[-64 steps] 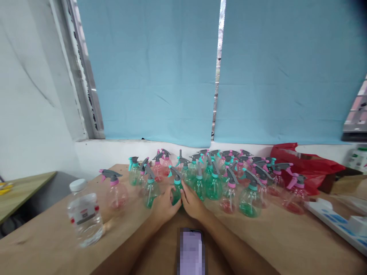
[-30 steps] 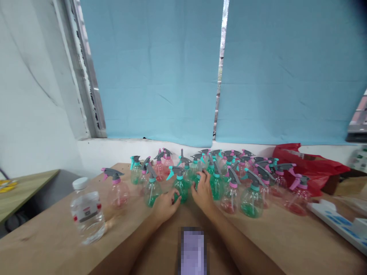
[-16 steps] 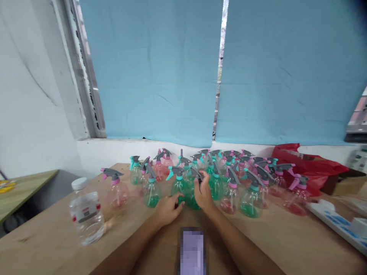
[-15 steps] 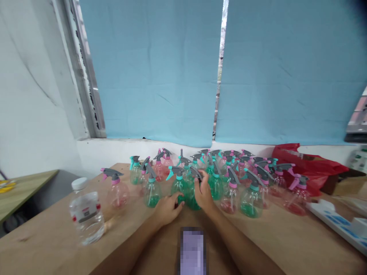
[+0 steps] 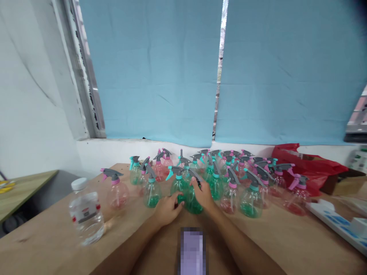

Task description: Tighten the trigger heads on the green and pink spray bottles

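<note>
head cam: right hand closed on grey spray head of green bottle, upright at front of the cluster on brown table. left hand half-curled, thumb and index apart, just beside neighbouring teal-collared bottle; can't tell if touching. water bottle further left.

Glossy see-thru plastic spray btls 6 o'clock, smooth matt tbl, creased cloth curtain 12 o'clock, crinkly plastic bag 3 o'clock
</note>
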